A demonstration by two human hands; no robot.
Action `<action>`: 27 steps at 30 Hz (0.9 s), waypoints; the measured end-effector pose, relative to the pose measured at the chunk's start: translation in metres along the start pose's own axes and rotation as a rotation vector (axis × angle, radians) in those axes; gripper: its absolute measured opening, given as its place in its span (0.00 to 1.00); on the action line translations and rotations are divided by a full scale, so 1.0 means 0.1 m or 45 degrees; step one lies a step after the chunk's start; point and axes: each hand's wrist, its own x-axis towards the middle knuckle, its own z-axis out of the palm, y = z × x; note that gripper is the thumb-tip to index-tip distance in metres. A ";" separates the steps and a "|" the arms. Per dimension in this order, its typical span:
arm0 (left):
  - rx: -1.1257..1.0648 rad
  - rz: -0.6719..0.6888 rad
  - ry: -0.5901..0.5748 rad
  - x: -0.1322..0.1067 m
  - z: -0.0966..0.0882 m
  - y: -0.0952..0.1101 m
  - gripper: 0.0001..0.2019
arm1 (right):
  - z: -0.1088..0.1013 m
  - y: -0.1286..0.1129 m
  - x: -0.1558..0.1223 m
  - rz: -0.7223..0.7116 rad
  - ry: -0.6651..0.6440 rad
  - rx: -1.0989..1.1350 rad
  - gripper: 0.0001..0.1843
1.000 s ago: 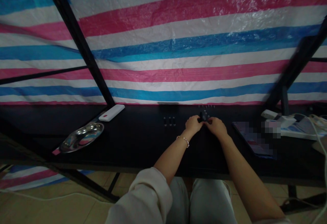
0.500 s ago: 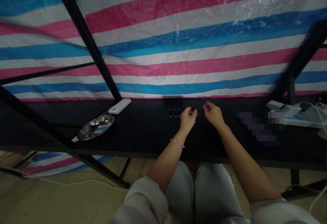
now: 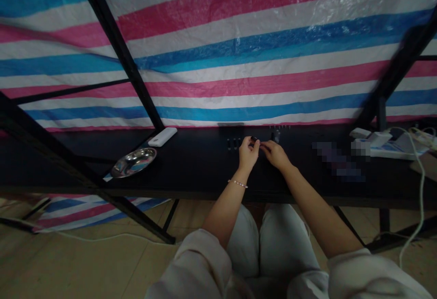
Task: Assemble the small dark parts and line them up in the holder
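Observation:
My left hand (image 3: 248, 152) and my right hand (image 3: 274, 153) meet over the black table (image 3: 191, 171), fingertips close together. The left hand pinches a small dark part (image 3: 254, 139) between thumb and fingers. The right hand's fingers are curled toward that same part; what they grip is too small to make out. A short row of small dark upright pieces (image 3: 232, 143) stands just left of the left hand. More tiny pieces (image 3: 276, 134) stand behind the right hand near the tarp.
A steel dish (image 3: 134, 162) and a white rectangular device (image 3: 162, 136) lie at the table's left. A power strip with white cables (image 3: 389, 146) sits at the right. Black frame bars (image 3: 118, 48) cross a striped tarp behind.
The hands were together, separated half a second ago with the right reaching back toward the tiny pieces, and have now come together again slightly left. The view has tilted.

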 end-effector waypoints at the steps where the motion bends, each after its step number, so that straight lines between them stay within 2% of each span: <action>1: 0.003 0.004 0.000 0.00 0.00 -0.01 0.11 | 0.01 0.01 0.00 -0.007 0.004 0.000 0.16; 17: 0.162 -0.022 0.061 0.01 -0.03 -0.03 0.08 | -0.02 -0.02 0.00 -0.069 0.027 0.016 0.16; 27: -0.026 -0.192 -0.034 0.02 -0.03 0.05 0.05 | -0.01 0.01 0.00 -0.140 0.071 0.067 0.17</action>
